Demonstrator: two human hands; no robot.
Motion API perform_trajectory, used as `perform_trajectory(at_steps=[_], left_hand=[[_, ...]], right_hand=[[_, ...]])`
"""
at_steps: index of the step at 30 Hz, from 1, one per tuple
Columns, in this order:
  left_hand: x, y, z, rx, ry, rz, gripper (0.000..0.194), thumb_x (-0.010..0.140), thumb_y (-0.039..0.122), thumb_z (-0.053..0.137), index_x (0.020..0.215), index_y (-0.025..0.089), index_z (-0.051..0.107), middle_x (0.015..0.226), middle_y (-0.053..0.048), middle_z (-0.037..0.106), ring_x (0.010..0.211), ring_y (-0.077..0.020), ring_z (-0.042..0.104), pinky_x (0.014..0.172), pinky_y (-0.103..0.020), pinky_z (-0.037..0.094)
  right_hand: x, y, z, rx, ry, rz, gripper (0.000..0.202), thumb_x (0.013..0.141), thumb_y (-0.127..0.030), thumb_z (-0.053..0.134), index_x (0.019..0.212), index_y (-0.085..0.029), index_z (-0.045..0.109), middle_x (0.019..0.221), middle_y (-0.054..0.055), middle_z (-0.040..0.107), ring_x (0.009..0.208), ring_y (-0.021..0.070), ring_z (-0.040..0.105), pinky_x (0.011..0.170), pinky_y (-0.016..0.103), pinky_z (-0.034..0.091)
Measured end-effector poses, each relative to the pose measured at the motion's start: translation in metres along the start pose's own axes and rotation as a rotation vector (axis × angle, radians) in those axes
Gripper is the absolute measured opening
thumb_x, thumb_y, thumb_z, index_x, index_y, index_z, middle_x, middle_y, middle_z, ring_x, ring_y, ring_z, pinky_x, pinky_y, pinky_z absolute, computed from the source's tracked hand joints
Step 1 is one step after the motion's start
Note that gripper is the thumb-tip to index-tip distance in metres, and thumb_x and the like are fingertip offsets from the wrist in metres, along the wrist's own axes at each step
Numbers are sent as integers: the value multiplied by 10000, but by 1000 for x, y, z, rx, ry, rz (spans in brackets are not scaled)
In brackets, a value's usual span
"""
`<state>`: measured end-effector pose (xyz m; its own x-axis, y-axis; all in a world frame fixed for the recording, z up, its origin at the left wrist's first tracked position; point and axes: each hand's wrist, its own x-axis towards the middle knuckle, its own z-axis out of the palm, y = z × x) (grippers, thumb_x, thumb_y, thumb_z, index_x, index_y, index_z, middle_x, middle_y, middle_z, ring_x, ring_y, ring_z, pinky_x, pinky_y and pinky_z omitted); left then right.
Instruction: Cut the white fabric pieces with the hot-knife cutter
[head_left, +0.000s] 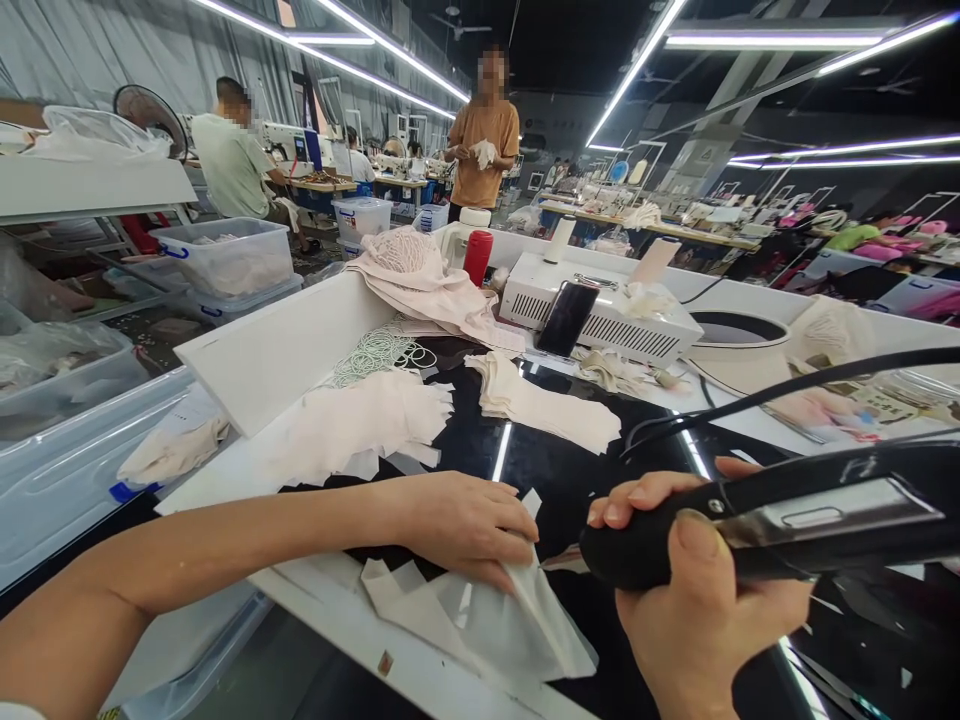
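My left hand [472, 525] lies over a pale fabric piece with a translucent sheet [536, 620], its fingers closed together on the creased edge near the front of the glossy black worktop [551, 490]. To the right, my right hand [697, 590] is wrapped round a thick black hand-held tool [795, 510] with a shiny metal lever; the thumb rests beside the lever. The tool's rounded end points left toward the fabric, apart from my left fingers. Behind my hands lie a stack of cream fabric pieces [547, 405] and a heap of similar pieces [367, 425].
A black cable [810, 375] arches over the right side. At the back stand a white vented box [600, 305], a leaning phone [568, 318] and a red bottle [478, 257]. Green cord [382, 355] lies tangled at left. A person in an orange shirt [486, 150] stands beyond.
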<state>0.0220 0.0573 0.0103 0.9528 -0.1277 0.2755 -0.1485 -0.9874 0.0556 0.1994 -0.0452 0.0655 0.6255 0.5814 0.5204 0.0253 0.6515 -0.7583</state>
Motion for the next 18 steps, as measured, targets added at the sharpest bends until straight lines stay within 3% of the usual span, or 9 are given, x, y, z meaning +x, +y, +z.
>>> perform_trajectory(at_steps=[4,18], left_hand=[[-8,-1,-4,-75,-17,-51,302,1158,431,663,1306,197,786,1461,-128,732,1246,-250,727,1059,-312,592],[-14,-1,4,-128,39,-85,403,1169,474,607,1401,202,793,1442,-161,704,1296,-298,700,1087,-355,589]], right_hand=[[0,1,-1,2,-5,-2,465,792,-300,899,1159,-250,617,706,-63,728,499,181,617,464,332,616],[9,2,7,-4,54,39,481,749,-313,877,1155,-260,625,683,-82,698,487,180,593,452,331,604]])
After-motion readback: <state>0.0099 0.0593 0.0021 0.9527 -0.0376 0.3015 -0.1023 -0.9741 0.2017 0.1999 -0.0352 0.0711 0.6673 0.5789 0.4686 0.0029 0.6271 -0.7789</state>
